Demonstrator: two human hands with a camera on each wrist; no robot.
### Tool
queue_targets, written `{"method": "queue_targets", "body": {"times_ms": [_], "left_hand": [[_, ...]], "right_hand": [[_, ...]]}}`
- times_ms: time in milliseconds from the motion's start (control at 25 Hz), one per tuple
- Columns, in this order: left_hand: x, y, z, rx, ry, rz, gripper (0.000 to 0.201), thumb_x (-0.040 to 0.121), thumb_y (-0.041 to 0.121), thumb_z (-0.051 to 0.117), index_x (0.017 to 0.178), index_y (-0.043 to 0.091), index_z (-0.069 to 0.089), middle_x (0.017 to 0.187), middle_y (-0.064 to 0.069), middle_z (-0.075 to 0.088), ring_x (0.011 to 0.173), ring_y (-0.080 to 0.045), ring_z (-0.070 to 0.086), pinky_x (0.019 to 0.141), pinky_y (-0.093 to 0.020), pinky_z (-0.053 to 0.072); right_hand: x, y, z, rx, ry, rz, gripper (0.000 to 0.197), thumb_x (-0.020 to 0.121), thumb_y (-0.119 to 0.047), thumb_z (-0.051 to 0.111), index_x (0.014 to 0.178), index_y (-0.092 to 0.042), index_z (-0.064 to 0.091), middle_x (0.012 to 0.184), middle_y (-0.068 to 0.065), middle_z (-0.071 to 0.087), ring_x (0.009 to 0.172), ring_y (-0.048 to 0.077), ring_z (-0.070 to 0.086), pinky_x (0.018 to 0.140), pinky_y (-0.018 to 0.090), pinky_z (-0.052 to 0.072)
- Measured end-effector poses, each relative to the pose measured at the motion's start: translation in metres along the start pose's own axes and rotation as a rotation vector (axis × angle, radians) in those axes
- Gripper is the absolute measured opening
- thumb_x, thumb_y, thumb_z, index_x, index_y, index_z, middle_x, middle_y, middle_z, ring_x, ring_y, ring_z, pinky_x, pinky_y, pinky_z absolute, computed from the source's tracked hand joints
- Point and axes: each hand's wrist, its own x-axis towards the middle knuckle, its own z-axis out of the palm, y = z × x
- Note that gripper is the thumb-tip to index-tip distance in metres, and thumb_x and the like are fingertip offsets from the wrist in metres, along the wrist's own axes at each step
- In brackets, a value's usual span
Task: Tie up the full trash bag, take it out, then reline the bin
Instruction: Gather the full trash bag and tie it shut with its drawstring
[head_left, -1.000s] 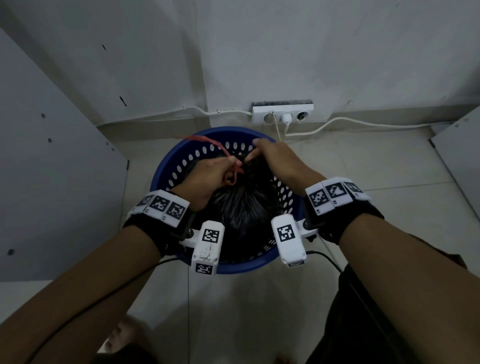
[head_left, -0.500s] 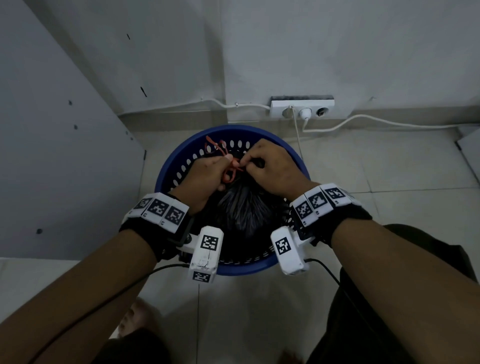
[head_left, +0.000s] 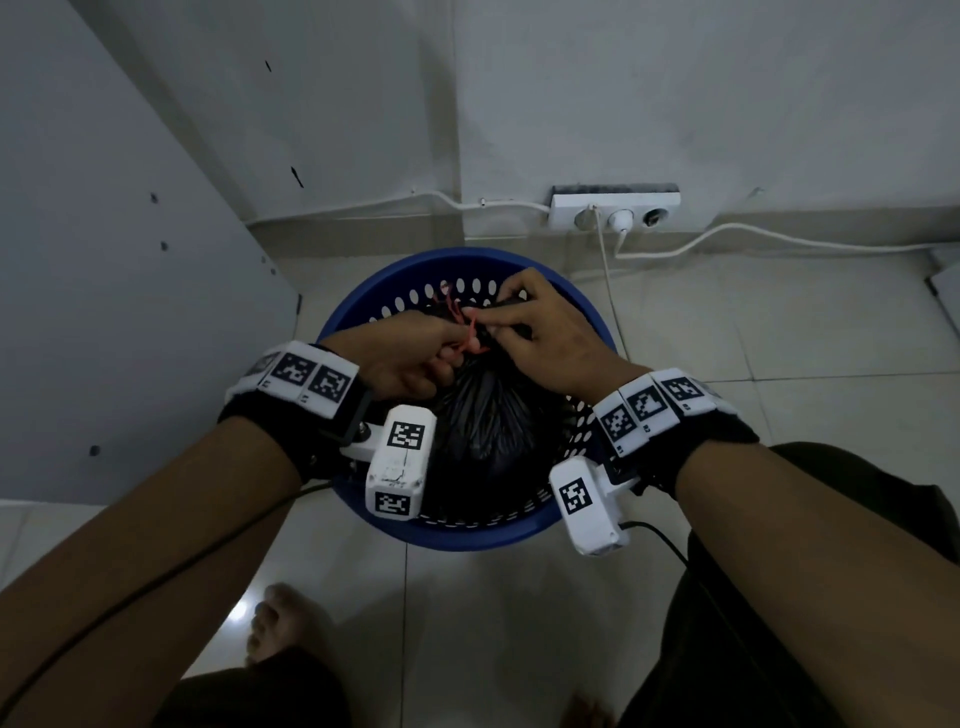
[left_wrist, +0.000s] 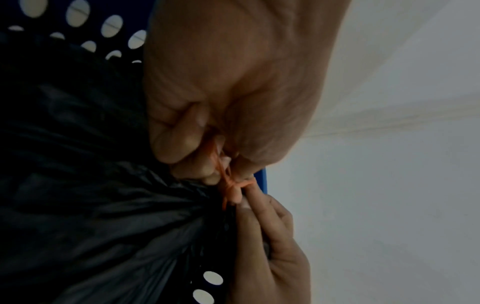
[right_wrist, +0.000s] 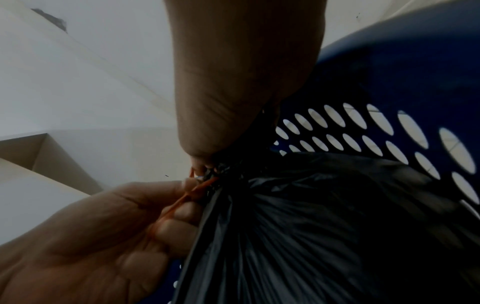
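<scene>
A black trash bag (head_left: 488, 415) fills a round blue bin (head_left: 467, 535) with oval holes in its wall. The bag's neck is gathered at the far side of the bin and wound with a thin orange-red tie (head_left: 465, 332). My left hand (head_left: 410, 353) pinches the tie (left_wrist: 223, 181) with curled fingers. My right hand (head_left: 540, 338) grips the gathered neck (right_wrist: 223, 170) of the bag (right_wrist: 311, 226) and touches the tie (right_wrist: 182, 201) there. Both hands meet over the bin (right_wrist: 389, 82), fingertips almost together. The knot itself is partly hidden by fingers.
The bin stands on a pale tiled floor (head_left: 727, 332) close to a white wall. A white power strip (head_left: 615, 210) with plugged cables lies behind it. A grey panel (head_left: 130, 312) stands to the left. My bare foot (head_left: 275, 618) is near the bin's front.
Both hands have closed in on the bag's neck; the right hand left the far rim to join the left. The tie's loose loop has shrunk to short ends at the neck.
</scene>
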Motion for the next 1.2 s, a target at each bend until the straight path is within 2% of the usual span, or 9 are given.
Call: {"method": "queue_targets", "body": {"times_ms": [160,280,440,520,640,720,840,1080,1200], "left_hand": [[-0.003,0.001,-0.008,0.246,-0.144,0.063,0.026,0.103,0.021,0.039,0.081,0.017,0.053,0.059,0.007,0.034,0.048,-0.004,0.025,0.039,-0.016,0.014],[-0.004,-0.003,-0.012,0.221,-0.127,0.118,0.026,0.104,0.023,0.039,0.09,0.014,0.059,0.061,0.008,0.034,0.051,-0.004,0.026,0.04,-0.016,0.018],[-0.002,-0.01,-0.015,0.099,0.041,0.209,0.028,0.103,0.029,0.046,0.085,0.014,0.062,0.059,0.008,0.04,0.052,-0.005,0.032,0.042,-0.016,0.022],[-0.004,-0.012,-0.017,0.106,0.162,0.298,0.026,0.098,0.024,0.054,0.086,0.006,0.067,0.059,0.005,0.045,0.052,-0.006,0.036,0.041,-0.017,0.026],[-0.007,-0.017,-0.02,0.326,0.394,0.491,0.022,0.092,0.016,0.063,0.086,0.001,0.077,0.062,-0.006,0.067,0.054,-0.008,0.053,0.05,-0.019,0.044],[-0.009,-0.025,-0.023,0.492,0.458,0.569,0.02,0.09,0.016,0.067,0.077,0.009,0.08,0.067,-0.014,0.071,0.053,-0.01,0.053,0.053,-0.022,0.042],[-0.016,-0.035,-0.029,0.636,0.481,0.516,0.021,0.087,0.019,0.067,0.072,0.023,0.081,0.051,0.0,0.065,0.038,-0.005,0.04,0.043,-0.019,0.032],[-0.028,-0.044,-0.04,0.801,0.509,0.301,0.026,0.083,0.034,0.064,0.063,0.024,0.078,0.07,0.007,0.074,0.067,-0.013,0.066,0.069,-0.03,0.055],[-0.026,-0.047,-0.033,0.843,0.597,0.376,0.028,0.084,0.033,0.06,0.066,0.02,0.077,0.06,0.006,0.069,0.056,-0.012,0.06,0.06,-0.027,0.052]], "right_hand": [[0.0,-0.002,-0.005,0.072,-0.136,0.01,0.029,0.093,-0.026,0.067,0.122,-0.03,0.07,0.142,0.001,0.033,0.128,0.014,0.044,0.11,0.029,0.039],[0.007,-0.005,-0.009,0.007,-0.16,0.016,0.024,0.09,-0.033,0.07,0.114,-0.033,0.074,0.138,-0.001,0.039,0.125,0.014,0.046,0.107,0.039,0.043],[0.016,-0.014,0.0,0.019,-0.058,0.13,0.014,0.093,-0.028,0.065,0.098,-0.022,0.077,0.12,-0.006,0.047,0.111,0.011,0.051,0.101,0.037,0.045],[0.019,-0.018,0.0,0.139,0.015,0.26,0.012,0.098,-0.022,0.058,0.091,-0.017,0.067,0.117,-0.002,0.046,0.105,0.012,0.051,0.105,0.036,0.042],[0.016,-0.022,-0.003,0.009,0.027,0.296,0.013,0.101,-0.022,0.046,0.096,-0.014,0.055,0.12,0.003,0.044,0.097,0.019,0.054,0.095,0.042,0.047],[0.012,-0.024,-0.004,-0.141,0.025,0.327,0.019,0.101,-0.022,0.044,0.109,-0.008,0.054,0.127,0.006,0.041,0.093,0.026,0.059,0.084,0.046,0.051],[0.011,-0.027,-0.005,-0.288,0.027,0.363,0.024,0.1,-0.018,0.045,0.119,-0.005,0.05,0.131,0.006,0.038,0.09,0.033,0.062,0.076,0.048,0.05],[0.01,-0.032,-0.005,-0.3,0.051,0.406,0.022,0.099,-0.01,0.045,0.118,-0.002,0.052,0.128,0.012,0.044,0.096,0.038,0.061,0.072,0.041,0.038],[0.016,-0.032,-0.009,-0.221,0.102,0.429,0.02,0.101,-0.015,0.043,0.113,-0.004,0.056,0.122,0.014,0.053,0.1,0.036,0.06,0.078,0.039,0.043]]}}
